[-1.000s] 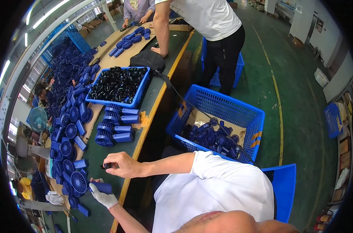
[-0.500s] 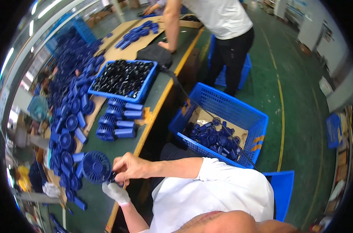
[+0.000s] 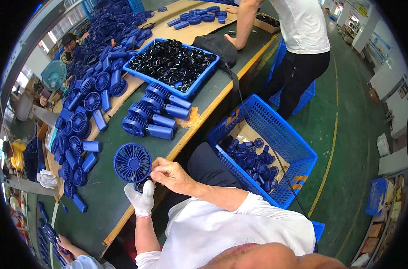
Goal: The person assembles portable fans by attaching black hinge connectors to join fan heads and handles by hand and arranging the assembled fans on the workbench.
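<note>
A dark blue handheld fan (image 3: 132,157) is held up over the near edge of the table, its round grille facing up. My left hand (image 3: 141,199), in a white glove, is closed around its handle end, which is mostly hidden. Bare fingers of my right hand (image 3: 170,175) are pinched at a small black part (image 3: 144,183) beside the handle; its kind is hard to make out. Beyond the held fan, several finished-looking blue fans (image 3: 151,112) lie side by side on the green tabletop (image 3: 103,186).
A blue tray (image 3: 186,93) full of small black parts stands farther back. Many blue fans (image 3: 79,122) are heaped along the left. To my right stands a blue crate (image 3: 267,119) holding more fans. One person (image 3: 298,27) leans on the table; another person's hand (image 3: 65,246) holds a fan at lower left.
My view has shifted, so the table things sit farther right. The fan and both hands remain together, with more of the gloved hand showing. Another person's hand has come into view at lower left.
</note>
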Tool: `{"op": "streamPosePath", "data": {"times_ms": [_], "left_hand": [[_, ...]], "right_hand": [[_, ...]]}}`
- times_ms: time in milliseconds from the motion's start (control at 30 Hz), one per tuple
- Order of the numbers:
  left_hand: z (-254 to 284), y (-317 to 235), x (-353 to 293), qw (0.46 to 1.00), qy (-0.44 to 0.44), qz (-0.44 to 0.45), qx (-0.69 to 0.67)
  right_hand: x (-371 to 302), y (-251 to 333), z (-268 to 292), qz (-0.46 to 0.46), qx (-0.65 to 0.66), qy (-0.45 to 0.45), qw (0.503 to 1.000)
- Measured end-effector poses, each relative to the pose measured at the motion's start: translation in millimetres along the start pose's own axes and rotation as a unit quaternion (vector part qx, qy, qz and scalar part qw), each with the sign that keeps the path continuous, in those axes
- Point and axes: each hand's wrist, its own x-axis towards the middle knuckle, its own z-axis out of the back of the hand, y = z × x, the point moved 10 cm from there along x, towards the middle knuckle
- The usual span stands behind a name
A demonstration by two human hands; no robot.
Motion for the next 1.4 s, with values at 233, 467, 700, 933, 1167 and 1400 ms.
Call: {"op": "streamPosePath", "data": {"times_ms": [233,467,700,933,1167,1400], "left_hand": [[-3.9,12.2,1.2,0.998,-0.027,0.055,0.022],[-46.1,57.3,20.7,0.913,0.067,0.298,-0.270],[-46.8,55.0,34.6,0.890,0.090,0.307,-0.324],[-15.3,67.1,44.8,0.965,-0.014,0.145,-0.220],[40.4,64.7,41.8,0.987,-0.035,0.138,-0.070],[119.2,75.6,35.7,0.981,-0.136,0.121,0.061]], "right_hand": [[13.0,-12.4,-12.1,-0.068,0.050,-0.013,0.996],[36.2,-73.9,6.4,-0.303,0.168,-0.084,0.934],[65.1,-59.4,0.3,-0.250,0.096,-0.038,0.963],[86.9,-3.4,-11.2,0.001,-0.176,0.058,0.983],[101.1,30.7,8.0,0.189,-0.572,0.066,0.795],[109.7,-23.1,16.0,0.063,-0.707,0.145,0.689]]}}
